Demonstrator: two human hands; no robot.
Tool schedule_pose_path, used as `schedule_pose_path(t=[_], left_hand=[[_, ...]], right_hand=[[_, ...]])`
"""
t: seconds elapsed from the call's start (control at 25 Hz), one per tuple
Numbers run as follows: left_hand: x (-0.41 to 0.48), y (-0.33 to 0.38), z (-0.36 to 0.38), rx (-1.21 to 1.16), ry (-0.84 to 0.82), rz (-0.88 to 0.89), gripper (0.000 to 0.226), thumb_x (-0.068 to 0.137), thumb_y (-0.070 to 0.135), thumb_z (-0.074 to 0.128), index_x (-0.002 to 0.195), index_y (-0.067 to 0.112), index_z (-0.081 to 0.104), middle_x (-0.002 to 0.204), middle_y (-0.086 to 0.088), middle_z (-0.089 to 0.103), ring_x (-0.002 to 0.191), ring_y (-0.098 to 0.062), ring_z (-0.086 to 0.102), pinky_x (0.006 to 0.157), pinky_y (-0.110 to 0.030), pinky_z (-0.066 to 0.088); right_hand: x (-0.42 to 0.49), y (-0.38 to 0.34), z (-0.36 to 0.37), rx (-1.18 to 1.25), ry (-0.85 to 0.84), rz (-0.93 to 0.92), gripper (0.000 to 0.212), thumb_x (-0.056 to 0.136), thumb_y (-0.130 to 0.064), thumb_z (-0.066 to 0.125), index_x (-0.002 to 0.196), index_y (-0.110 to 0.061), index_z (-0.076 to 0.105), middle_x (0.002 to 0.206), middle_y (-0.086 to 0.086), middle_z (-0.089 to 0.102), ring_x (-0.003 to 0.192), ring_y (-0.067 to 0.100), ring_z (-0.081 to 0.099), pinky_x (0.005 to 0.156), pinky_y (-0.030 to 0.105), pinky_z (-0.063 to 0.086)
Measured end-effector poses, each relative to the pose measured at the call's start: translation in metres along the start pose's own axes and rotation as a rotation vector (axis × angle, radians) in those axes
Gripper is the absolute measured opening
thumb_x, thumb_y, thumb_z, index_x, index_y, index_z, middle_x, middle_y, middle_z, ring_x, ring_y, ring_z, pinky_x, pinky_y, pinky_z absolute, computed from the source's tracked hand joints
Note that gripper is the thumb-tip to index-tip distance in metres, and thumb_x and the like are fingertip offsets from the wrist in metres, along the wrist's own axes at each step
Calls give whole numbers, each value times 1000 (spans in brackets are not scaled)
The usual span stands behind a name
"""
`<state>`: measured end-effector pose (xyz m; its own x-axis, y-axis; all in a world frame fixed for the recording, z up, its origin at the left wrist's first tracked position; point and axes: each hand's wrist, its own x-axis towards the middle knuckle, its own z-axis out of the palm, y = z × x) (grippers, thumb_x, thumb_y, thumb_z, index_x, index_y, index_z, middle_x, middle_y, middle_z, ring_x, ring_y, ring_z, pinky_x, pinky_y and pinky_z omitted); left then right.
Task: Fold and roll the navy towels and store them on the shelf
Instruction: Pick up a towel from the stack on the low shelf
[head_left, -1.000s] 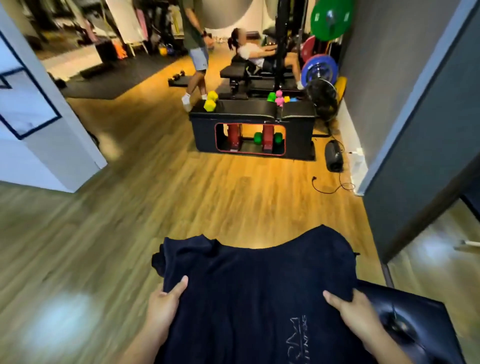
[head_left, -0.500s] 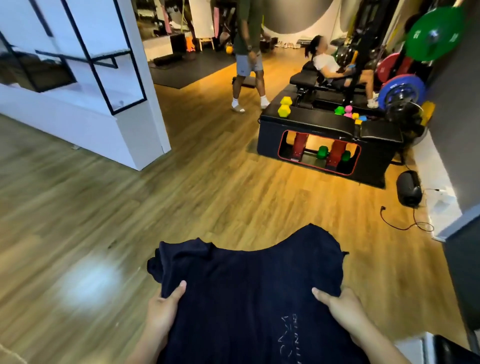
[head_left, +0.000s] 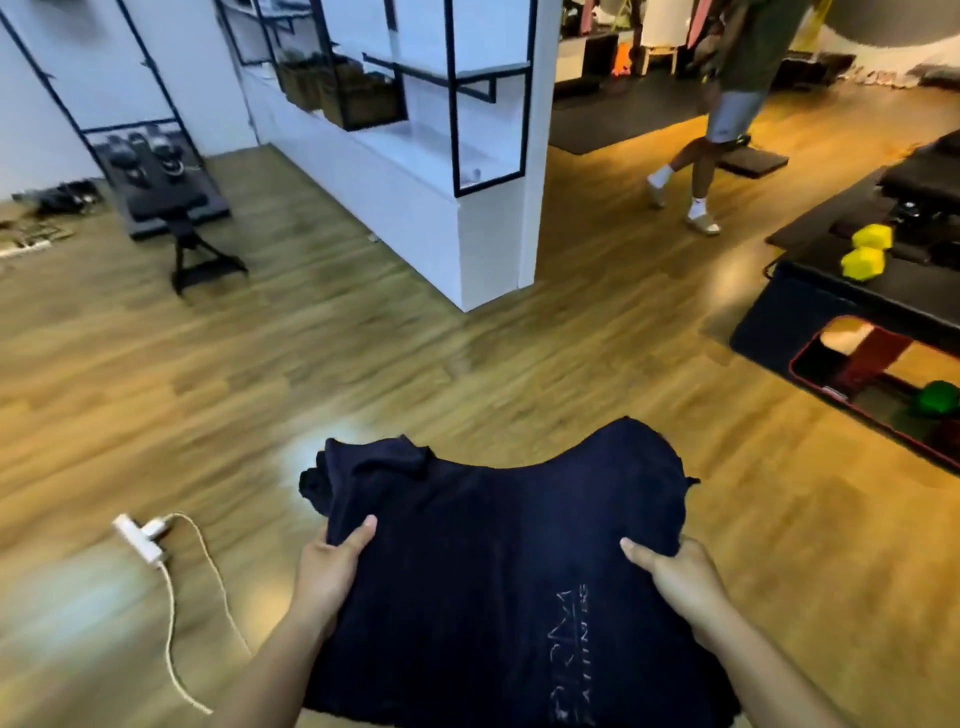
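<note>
A stack of navy towels fills the lower middle of the head view, carried above the wooden floor, with pale lettering on the top towel near my right wrist. My left hand grips the stack's left edge, thumb on top. At the right edge my right hand grips it the same way. The fingers of both hands are hidden beneath the cloth. A white shelf unit with black metal frames stands ahead at upper centre; dark baskets sit on one of its shelves.
A white power strip with a cord lies on the floor at lower left. A black bench with yellow dumbbells stands at right. A person walks at upper right. A black rack with shoes stands at upper left.
The view has swung left: the black bench slid to the right edge and the white shelf unit came to upper centre. Both hands keep the same grip on the towels.
</note>
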<state>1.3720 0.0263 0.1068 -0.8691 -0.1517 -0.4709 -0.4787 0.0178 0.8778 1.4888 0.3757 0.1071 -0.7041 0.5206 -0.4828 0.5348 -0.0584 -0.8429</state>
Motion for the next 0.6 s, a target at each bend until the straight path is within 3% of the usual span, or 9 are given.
schedule_pose_path(t=[0.28, 0.48, 0.6], left_hand=[[119, 86, -19, -28, 267, 19, 17, 86, 34, 75, 95, 20, 70, 93, -1, 74, 88, -23, 70, 76, -35, 55], [210, 135, -30, -95, 385, 11, 12, 87, 31, 74, 95, 24, 68, 96, 2, 72, 89, -21, 69, 74, -33, 53], [278, 156, -31, -136, 416, 10, 15, 88, 30, 72, 98, 21, 68, 96, 3, 72, 87, -17, 67, 68, -29, 51]], right_hand=[[164, -133, 128, -75, -243, -48, 16, 85, -21, 75, 93, -26, 62, 91, -10, 67, 84, 15, 64, 79, 36, 51], [255, -208, 221, -170, -341, -68, 25, 83, -29, 77, 100, -21, 61, 93, -8, 66, 87, 22, 65, 84, 42, 54], [309, -247, 277, -211, -348, -95, 25, 83, -27, 77, 101, -21, 62, 91, -10, 66, 84, 17, 65, 80, 38, 53]])
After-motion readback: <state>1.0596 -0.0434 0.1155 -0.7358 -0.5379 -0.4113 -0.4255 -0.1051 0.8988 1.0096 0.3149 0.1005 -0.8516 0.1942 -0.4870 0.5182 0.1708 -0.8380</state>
